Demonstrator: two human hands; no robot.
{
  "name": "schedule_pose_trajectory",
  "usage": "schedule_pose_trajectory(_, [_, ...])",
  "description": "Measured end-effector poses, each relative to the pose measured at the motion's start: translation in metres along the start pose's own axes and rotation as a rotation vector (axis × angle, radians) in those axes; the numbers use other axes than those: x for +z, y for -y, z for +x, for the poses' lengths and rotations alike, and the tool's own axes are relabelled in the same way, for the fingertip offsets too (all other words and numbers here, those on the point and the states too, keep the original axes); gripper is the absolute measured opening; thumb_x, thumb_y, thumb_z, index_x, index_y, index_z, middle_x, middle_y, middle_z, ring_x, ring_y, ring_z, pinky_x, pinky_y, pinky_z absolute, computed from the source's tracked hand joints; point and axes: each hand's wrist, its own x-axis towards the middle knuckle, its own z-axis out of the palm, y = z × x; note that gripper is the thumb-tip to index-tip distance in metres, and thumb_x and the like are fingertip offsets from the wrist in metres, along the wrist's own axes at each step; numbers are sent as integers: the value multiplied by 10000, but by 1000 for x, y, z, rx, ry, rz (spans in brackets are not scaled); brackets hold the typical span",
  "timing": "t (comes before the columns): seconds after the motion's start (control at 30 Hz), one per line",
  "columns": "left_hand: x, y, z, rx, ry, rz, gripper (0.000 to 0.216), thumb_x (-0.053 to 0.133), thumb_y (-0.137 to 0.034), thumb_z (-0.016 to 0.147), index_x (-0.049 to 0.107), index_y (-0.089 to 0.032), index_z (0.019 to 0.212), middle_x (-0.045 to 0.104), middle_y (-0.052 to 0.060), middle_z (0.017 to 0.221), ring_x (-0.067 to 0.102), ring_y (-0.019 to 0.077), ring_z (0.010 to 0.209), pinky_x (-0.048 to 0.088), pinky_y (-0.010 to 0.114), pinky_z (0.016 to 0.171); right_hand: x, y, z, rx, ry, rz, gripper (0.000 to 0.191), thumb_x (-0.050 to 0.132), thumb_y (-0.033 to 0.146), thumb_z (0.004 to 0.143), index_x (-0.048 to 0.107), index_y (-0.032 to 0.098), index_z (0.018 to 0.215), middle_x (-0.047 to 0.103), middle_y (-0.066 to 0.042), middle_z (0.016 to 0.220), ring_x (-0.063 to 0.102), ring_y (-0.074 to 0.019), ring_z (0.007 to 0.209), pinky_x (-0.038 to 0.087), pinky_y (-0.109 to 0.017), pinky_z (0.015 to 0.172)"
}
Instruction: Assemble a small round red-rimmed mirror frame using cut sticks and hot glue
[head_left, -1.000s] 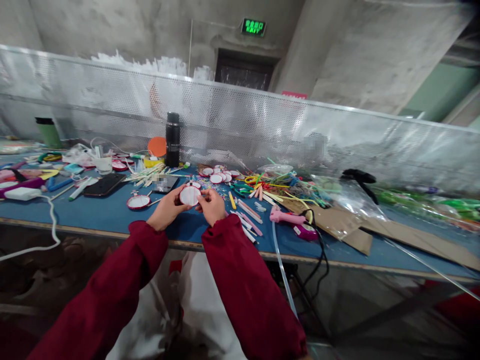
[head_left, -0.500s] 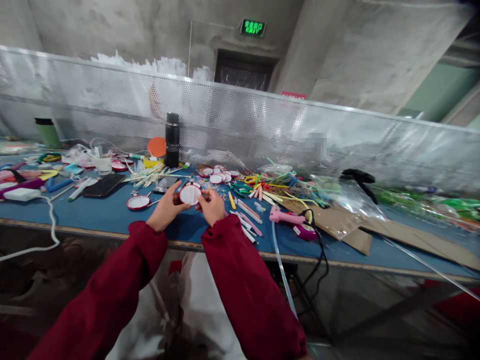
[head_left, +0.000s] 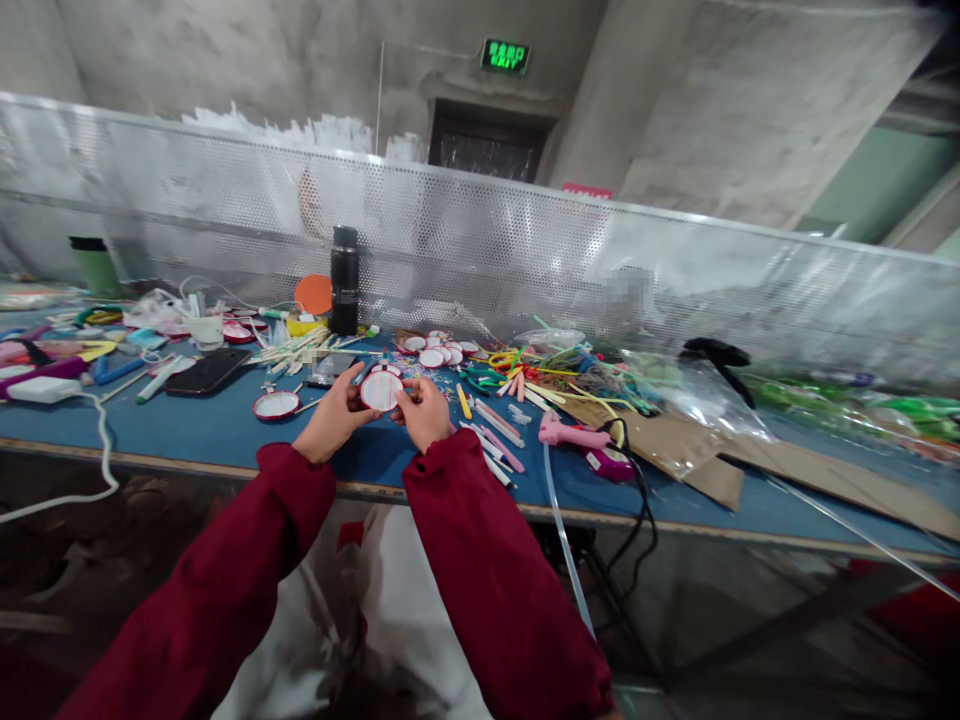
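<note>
Between my two hands is a small round disc (head_left: 381, 391) with a white face and a dark red rim, tilted toward me above the table edge. My left hand (head_left: 335, 412) grips its left side, thumb at the lower edge. At its right edge, the fingers of my right hand (head_left: 424, 411) pinch it. A similar red-rimmed disc (head_left: 276, 405) lies on the blue table (head_left: 225, 428) left of my hands. Several more white discs (head_left: 432, 357) are piled behind them. Markers (head_left: 498, 423) lie just right of my right hand.
A pink glue gun (head_left: 574, 432) with a dark cord rests on the right, beside cardboard strips (head_left: 675, 445). A black bottle (head_left: 344, 282) stands at the back against the perforated metal screen (head_left: 480, 240). A phone (head_left: 208, 371) and a white cable (head_left: 105, 440) lie left.
</note>
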Motion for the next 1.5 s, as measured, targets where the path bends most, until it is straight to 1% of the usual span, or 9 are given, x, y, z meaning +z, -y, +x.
schedule_pose_trajectory(0.07, [0,0,0,2,-16,-1,1042,845,-277,590,333,-140,1488,683,111,1078,696,252,901,544,490,916,0,1,-1,-9,5,6,234,588,286,846,606,232,1073,665,28,746,667,-134,510,534,-226,462])
schedule_pose_trajectory(0.13, [-1,0,0,6,-33,12,960,842,-285,593,406,-156,1438,664,130,1167,694,246,928,546,475,916,0,1,-1,-19,13,11,276,580,282,846,602,247,1119,653,40,743,663,-126,506,528,-215,459])
schedule_pose_trajectory(0.23, [-1,-2,1,21,-18,21,822,834,-298,600,507,-142,1338,645,152,1256,672,266,1044,524,468,967,-1,0,-1,-25,24,14,307,566,283,850,604,260,1154,650,43,745,662,-121,507,527,-209,462])
schedule_pose_trajectory(0.33, [0,-2,1,26,10,5,804,829,-300,604,525,-110,1324,642,173,1296,641,289,1134,489,477,1023,-1,-1,0,-25,32,17,320,561,287,852,609,256,1167,660,34,754,667,-127,516,541,-221,479])
schedule_pose_trajectory(0.5, [0,-1,1,19,29,-1,814,817,-294,623,526,-106,1359,639,167,1332,629,304,1172,464,491,1057,-1,-4,1,-16,31,18,333,558,279,853,620,241,1178,666,24,745,670,-137,522,552,-233,486])
schedule_pose_trajectory(0.9, [-1,-3,1,17,55,29,792,818,-320,635,555,-122,1355,659,152,1307,646,308,1144,468,509,1047,0,-7,3,-14,24,0,334,562,271,850,640,235,1173,677,15,731,667,-143,520,570,-251,508])
schedule_pose_trajectory(1.07, [1,-2,1,70,13,16,778,827,-318,621,548,-113,1318,647,181,1300,637,302,1160,484,491,1031,0,-7,3,-38,20,5,336,555,258,849,632,244,1176,658,20,747,671,-138,530,560,-241,498])
schedule_pose_trajectory(1.23, [1,-1,1,53,-7,33,815,848,-309,590,528,-122,1316,658,179,1262,655,307,1127,491,515,1020,0,-8,3,-58,22,8,340,558,251,846,626,255,1179,655,27,746,692,-147,570,562,-240,514])
schedule_pose_trajectory(1.5, [1,-3,1,-1,6,-5,797,864,-350,575,563,-114,1274,711,157,1173,677,312,1077,495,511,1008,1,-8,4,-53,27,7,214,558,305,867,646,220,1042,687,6,737,697,-163,576,570,-257,529])
